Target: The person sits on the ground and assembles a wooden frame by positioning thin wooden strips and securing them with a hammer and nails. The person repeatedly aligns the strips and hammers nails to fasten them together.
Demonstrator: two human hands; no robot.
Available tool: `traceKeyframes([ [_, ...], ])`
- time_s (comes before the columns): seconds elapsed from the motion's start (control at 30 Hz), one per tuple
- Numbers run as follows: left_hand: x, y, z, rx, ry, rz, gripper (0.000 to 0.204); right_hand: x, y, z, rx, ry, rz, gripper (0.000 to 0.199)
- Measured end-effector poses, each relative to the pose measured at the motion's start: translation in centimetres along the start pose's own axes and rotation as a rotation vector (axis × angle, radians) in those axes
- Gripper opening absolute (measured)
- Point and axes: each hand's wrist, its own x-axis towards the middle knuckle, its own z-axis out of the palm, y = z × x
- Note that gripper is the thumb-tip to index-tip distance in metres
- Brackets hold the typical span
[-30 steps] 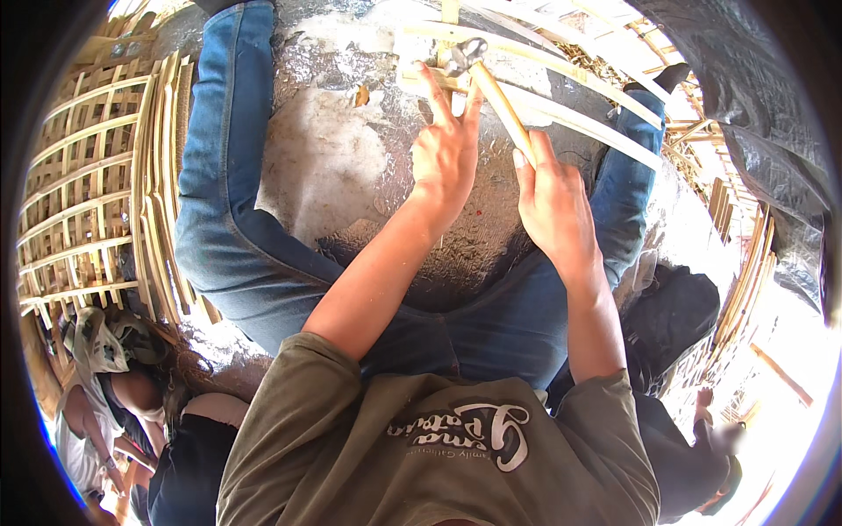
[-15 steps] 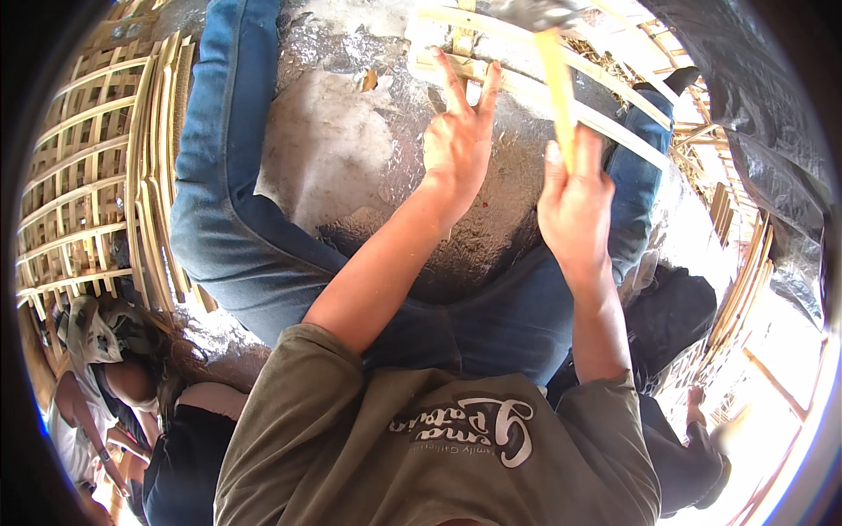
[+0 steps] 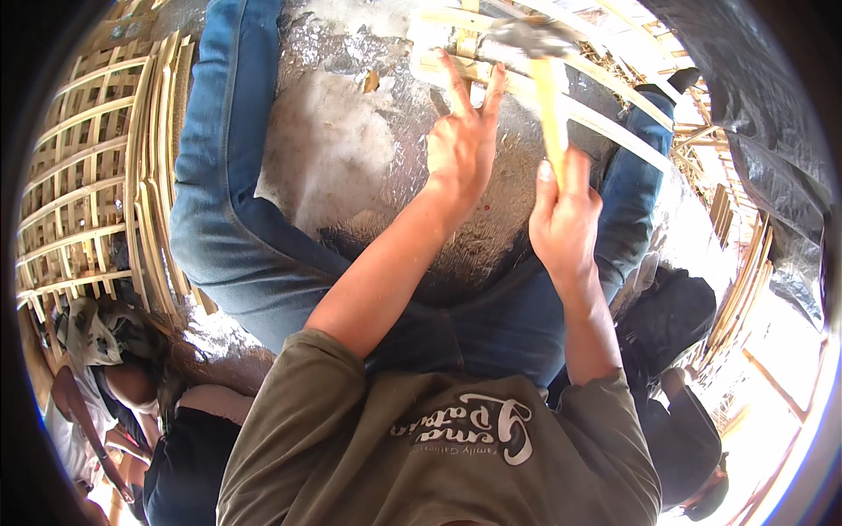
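right hand (image 3: 561, 219) clamped on hammer handle (image 3: 551, 114), blurred head (image 3: 526, 37) above bamboo strips (image 3: 491, 74) | left hand (image 3: 465, 145) unclenched, two fingers spread, pinning the strips between the knees | judgement: keep those fingers wide of the strike point, blows short | woven bamboo panel (image 3: 88, 184) lies left

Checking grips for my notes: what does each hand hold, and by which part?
The right hand grips a hammer by the lower end of its wooden handle. The left hand holds nothing visible; two fingers rest on bamboo strips.
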Motion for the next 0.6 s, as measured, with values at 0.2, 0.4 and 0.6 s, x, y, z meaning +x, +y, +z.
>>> traceKeyframes([
  [0.2,-0.1,0.1,-0.2,-0.021,0.019,0.0,0.082,0.0,0.5,0.8,-0.085,-0.17,0.065,0.019],
  [0.4,0.1,0.1,0.0,-0.04,0.013,0.001,0.082,-0.5,1.5,0.6,-0.175,-0.24,0.068,0.025],
  [0.6,-0.1,0.1,-0.2,-0.041,0.02,0.013,0.083,-1.5,0.4,0.6,-0.005,-0.048,0.086,0.02],
])
